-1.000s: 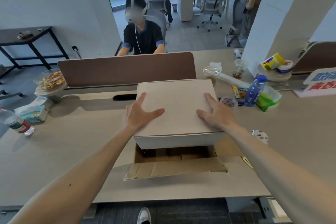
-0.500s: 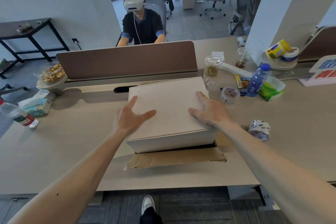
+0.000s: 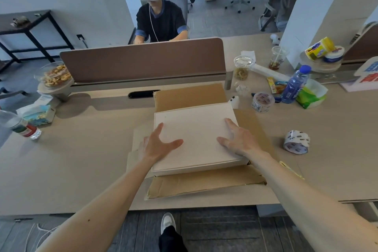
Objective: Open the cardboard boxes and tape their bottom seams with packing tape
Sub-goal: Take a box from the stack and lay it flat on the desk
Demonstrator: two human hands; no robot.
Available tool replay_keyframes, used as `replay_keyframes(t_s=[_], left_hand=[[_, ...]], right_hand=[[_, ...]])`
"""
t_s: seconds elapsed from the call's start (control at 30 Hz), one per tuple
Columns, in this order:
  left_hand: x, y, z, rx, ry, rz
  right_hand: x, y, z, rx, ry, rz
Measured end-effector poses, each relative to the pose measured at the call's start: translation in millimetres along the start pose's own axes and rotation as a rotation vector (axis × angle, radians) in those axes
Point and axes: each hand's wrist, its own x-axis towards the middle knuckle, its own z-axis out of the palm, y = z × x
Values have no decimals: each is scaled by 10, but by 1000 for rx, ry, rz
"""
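A pale cardboard box [image 3: 196, 129] lies low on the desk in front of me, pressed down among its brown flaps, which spread out at the far side [image 3: 190, 96], the right and the near side. My left hand [image 3: 157, 145] rests flat on the box's near left part, fingers spread. My right hand [image 3: 239, 141] lies flat on its near right corner, fingers spread. A roll of printed packing tape [image 3: 296, 142] stands on the desk to the right of the box, apart from both hands.
A brown desk divider [image 3: 143, 61] runs behind the box; a person with a headset sits beyond it. A second tape roll [image 3: 262, 102], a blue bottle [image 3: 293, 86], cups and a green packet crowd the right back. A water bottle [image 3: 19, 127] and tissue pack lie left.
The box has sunk from standing tall to nearly flat under my hands, and its brown flaps have spread out around it. My view has tilted down.
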Motion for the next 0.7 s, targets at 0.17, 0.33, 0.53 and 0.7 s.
replay_keyframes(t_s=[0.17,0.33,0.53,0.7], left_hand=[[71,-158,46,219,-71,3],[147,-343,73,150,-47,66],[274,-615,-82,12,39,-8],[421,-914,-125,-61,-31,-227]], right_hand=[[-5,28,201,-92,-61,16],[13,116,244,-82,-15,41],[59,197,208,-157,170,-14],[164,479,41,-125,275,133]])
